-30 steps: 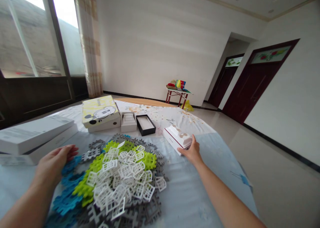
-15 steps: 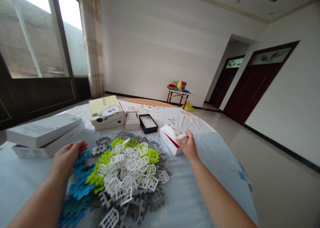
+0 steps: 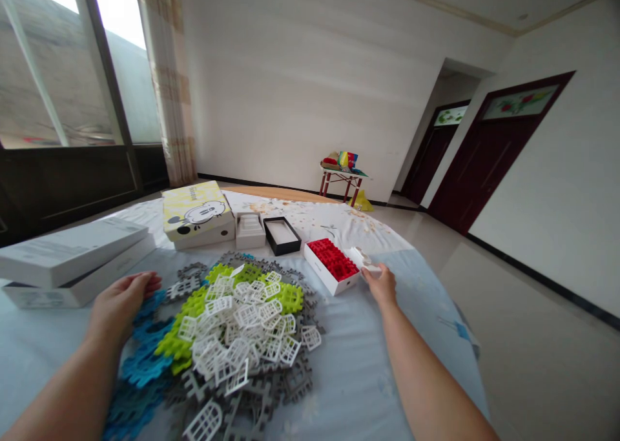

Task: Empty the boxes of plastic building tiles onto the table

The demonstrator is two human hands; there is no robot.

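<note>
My right hand (image 3: 383, 282) grips the white lid (image 3: 364, 259) of a small white box (image 3: 331, 266) and holds it to the right of the box. The box stands uncovered and is full of red pieces. My left hand (image 3: 121, 299) lies flat, fingers out, on the blue pieces (image 3: 141, 361) at the left edge of a pile. The pile holds white lattice pieces (image 3: 237, 338), green pieces (image 3: 194, 305) and grey pieces (image 3: 271, 389), all on a pale blue sheet (image 3: 358, 376).
A yellow cartoon box (image 3: 196, 214), a small white box (image 3: 250, 229) and an open black tray (image 3: 281, 235) stand behind the pile. Long white boxes (image 3: 72, 260) lie at the left. A red-legged table (image 3: 343, 181) stands by the far wall. Dark doors are on the right.
My right hand has lifted the lid off the small white box and moved it right, baring the red pieces. My left hand stays on the blue pieces.
</note>
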